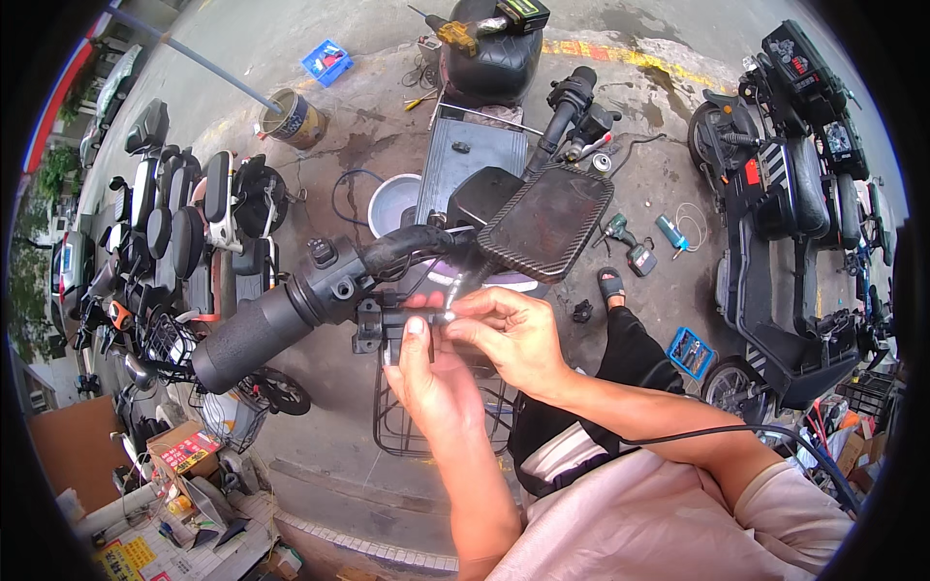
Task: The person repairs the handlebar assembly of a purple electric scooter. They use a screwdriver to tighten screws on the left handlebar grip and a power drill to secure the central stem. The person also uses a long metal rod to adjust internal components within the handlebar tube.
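Note:
My left hand (432,380) is closed around a black bracket-like part (368,327), thumb laid along its bar, just below the handlebar. My right hand (515,337) pinches a small silver metal piece (452,289) at the right end of that part, fingertips nearly touching my left hand. Whether the two pieces are joined is hidden by my fingers. The near handlebar's black grip (247,334) points to the lower left, with a small switch housing (323,254) above it. A rectangular black mirror (547,221) with a patterned rim sits right of the handlebar.
A scooter seat (492,68) bears a yellow power drill (455,35). On the ground lie a green drill (625,242), a light tub (392,201) and blue baskets (327,62). Parked scooters (775,194) line both sides. A wire basket (407,421) is beneath my hands.

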The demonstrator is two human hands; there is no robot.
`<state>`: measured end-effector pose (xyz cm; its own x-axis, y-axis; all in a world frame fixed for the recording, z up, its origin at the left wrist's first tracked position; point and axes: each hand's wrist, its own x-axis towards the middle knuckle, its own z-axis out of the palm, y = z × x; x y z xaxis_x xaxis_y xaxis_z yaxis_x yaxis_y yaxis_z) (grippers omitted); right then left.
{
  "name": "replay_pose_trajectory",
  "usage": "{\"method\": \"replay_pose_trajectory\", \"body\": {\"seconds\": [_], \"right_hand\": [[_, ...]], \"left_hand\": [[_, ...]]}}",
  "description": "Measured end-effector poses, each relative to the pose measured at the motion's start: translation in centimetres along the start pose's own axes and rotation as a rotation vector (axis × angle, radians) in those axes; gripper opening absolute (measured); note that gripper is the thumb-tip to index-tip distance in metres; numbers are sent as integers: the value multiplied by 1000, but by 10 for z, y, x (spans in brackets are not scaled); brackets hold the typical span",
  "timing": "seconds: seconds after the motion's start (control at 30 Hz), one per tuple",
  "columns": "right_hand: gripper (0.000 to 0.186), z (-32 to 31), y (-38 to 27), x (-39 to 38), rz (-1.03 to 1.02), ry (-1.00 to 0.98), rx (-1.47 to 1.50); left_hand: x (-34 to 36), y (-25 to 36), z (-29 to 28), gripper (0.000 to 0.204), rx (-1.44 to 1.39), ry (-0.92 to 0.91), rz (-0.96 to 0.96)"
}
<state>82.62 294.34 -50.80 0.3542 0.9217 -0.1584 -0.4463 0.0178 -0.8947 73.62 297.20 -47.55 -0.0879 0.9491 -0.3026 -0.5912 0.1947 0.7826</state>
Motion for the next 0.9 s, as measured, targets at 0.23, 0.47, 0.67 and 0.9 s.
{"method": "replay_pose_trajectory", "body": {"seconds": [0.23, 0.47, 0.67, 0.9], "right_hand": [[15, -5, -9, 3, 98, 29, 102], [15, -7, -7, 3, 164, -25, 69], [32, -2, -21, 7, 186, -93, -193], [45, -10, -32, 14, 380, -195, -204]], "left_hand": [[-2, -6, 7, 32, -47, 43, 17], [4, -8, -1, 32, 9, -34, 13], [3, -8, -1, 30, 1, -27, 0], [-4, -3, 12, 30, -24, -21, 11]]}}
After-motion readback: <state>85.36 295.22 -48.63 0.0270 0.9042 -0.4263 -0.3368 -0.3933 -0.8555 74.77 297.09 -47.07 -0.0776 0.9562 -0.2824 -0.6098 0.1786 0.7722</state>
